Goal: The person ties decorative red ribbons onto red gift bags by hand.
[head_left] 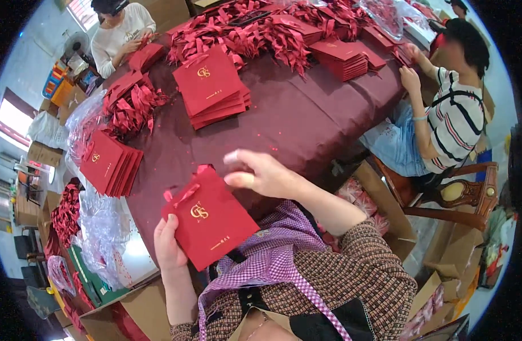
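Note:
A flat red paper gift bag (215, 227) with gold print and a red ribbon handle (187, 193) is tilted in front of my body. My left hand (169, 241) grips it by its left edge, thumb on the front face. Just off the bag's upper right corner, my right hand (261, 173) hovers with thumb and forefinger apart, nothing between them. On the table beyond lies a stack of red gift bags (210, 82). Another fanned stack of red bags (107, 162) sits at the table's left edge.
A dark red cloth covers the table (306, 122). Red ribbons (244, 37) are heaped along its far side. One person (124, 34) works at the far left, another (451, 113) at the right beside a wooden chair (460, 193). Open cardboard boxes (380, 199) stand near my right side.

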The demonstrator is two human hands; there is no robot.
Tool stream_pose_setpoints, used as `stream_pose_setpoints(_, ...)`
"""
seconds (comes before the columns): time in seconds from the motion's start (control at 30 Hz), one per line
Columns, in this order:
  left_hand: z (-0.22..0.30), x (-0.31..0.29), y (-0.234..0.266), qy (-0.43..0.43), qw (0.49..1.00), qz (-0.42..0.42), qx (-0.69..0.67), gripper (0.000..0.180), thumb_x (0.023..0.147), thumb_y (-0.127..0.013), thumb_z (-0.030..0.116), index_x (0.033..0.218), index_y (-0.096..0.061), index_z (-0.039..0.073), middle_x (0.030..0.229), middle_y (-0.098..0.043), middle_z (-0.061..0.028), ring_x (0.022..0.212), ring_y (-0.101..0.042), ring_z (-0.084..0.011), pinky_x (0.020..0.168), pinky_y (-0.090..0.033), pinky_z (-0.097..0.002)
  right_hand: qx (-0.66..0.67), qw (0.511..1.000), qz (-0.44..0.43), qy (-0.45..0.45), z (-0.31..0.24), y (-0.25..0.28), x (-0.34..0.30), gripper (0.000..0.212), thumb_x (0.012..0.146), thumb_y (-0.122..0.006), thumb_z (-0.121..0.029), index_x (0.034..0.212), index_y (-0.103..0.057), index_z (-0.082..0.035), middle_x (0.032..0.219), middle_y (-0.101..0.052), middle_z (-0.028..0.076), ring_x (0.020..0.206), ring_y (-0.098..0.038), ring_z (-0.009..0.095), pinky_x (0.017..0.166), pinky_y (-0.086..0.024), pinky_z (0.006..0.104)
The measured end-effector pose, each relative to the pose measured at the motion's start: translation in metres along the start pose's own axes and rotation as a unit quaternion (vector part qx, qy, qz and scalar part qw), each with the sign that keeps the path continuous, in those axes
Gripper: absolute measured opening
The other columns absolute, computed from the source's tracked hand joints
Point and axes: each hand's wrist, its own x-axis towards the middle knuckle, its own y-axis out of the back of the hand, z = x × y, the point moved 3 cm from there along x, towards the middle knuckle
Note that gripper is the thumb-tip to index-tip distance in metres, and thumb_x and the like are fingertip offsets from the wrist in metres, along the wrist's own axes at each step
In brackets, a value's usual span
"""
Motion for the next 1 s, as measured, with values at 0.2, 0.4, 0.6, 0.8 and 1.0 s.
stream_pose_setpoints(0.2,-0.026,-0.01,-0.013,0.015,1.0,-0.011,0.002,0.026,0.096,-0.051,0.013,0.116,-0.057,-0.003,0.112,-0.064,-0.0141,0.1,-0.063,-0.0227,0.09,-0.05,-0.0361,0.187,0.962,-0.089,-0.177,0.013,-0.018,-0.043,0.046,0.091,-0.063,-0.029,0.123,-0.052,0.003,0.1,-0.065,0.01,0.083,-0.061,0.015,0.063,-0.05,0.0286)
stream_pose_setpoints(0.4,-0.02,-0.014,-0.028,0.026,0.999,-0.026,0.034,0.027,0.099,-0.048,0.013,0.118,-0.056,-0.003,0.112,-0.064,-0.0114,0.099,-0.062,-0.0192,0.088,-0.05,-0.0327,0.237,0.946,-0.03,-0.218,0.024,-0.021,-0.051,0.027,0.09,-0.062,-0.015,0.11,-0.057,0.001,0.094,-0.066,0.008,0.081,-0.062,0.014,0.065,-0.05,0.029)
stream_pose_setpoints(0.6,0.001,0.011,-0.047,-0.004,0.99,-0.079,0.115,0.039,0.098,-0.05,0.018,0.131,-0.047,-0.004,0.117,-0.06,-0.0071,0.105,-0.057,-0.0136,0.091,-0.045,-0.0283,0.291,0.932,0.12,-0.18,0.03,0.019,-0.042,0.017,0.082,-0.066,-0.006,0.097,-0.061,-0.005,0.094,-0.064,0.004,0.087,-0.06,0.014,0.081,-0.048,0.029)
stream_pose_setpoints(0.8,0.08,0.087,-0.086,-0.112,0.967,-0.086,0.213,0.035,0.1,-0.048,0.029,0.123,-0.053,0.003,0.11,-0.062,-0.0076,0.096,-0.06,-0.0171,0.079,-0.051,-0.0313,0.289,0.934,0.207,0.037,-0.049,0.13,0.057,0.021,0.083,-0.063,-0.004,0.103,-0.061,0.0,0.097,-0.066,0.006,0.087,-0.061,0.015,0.081,-0.049,0.0285)
stream_pose_setpoints(1.0,0.107,0.202,-0.118,-0.108,0.949,-0.033,0.293,0.033,0.096,-0.051,0.036,0.101,-0.06,0.004,0.091,-0.06,-0.0016,0.079,-0.055,-0.0119,0.068,-0.046,-0.0289,0.151,0.954,0.24,0.095,-0.017,0.164,0.183,0.021,0.085,-0.063,-0.005,0.105,-0.062,0.003,0.1,-0.067,0.008,0.089,-0.062,0.015,0.081,-0.048,0.0284)
